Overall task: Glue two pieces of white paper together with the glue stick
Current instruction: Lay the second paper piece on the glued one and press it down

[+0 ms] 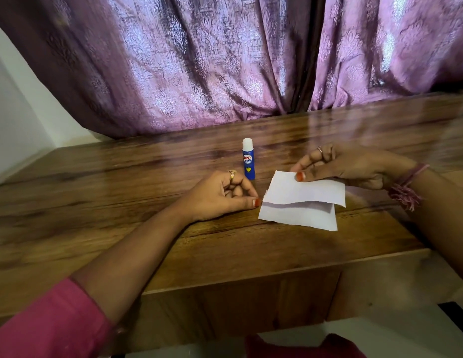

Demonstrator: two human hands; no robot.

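Two white paper pieces lie right of centre on the wooden table (121, 189). The upper paper (305, 189) is pinched at its far edge by my right hand (349, 166), thumb on top, and it is lifted slightly over the lower paper (300, 217), which rests flat. My left hand (220, 196) rests on the table just left of the papers, fingers curled, thumb tip close to the lower paper's left edge; whether it touches is unclear. A blue glue stick (248, 160) with a white cap stands upright behind my left hand, apart from both hands.
A purple patterned curtain (199, 60) hangs along the table's far edge. The table's front edge (251, 277) runs close to my body. A white wall (15, 112) is at the left.
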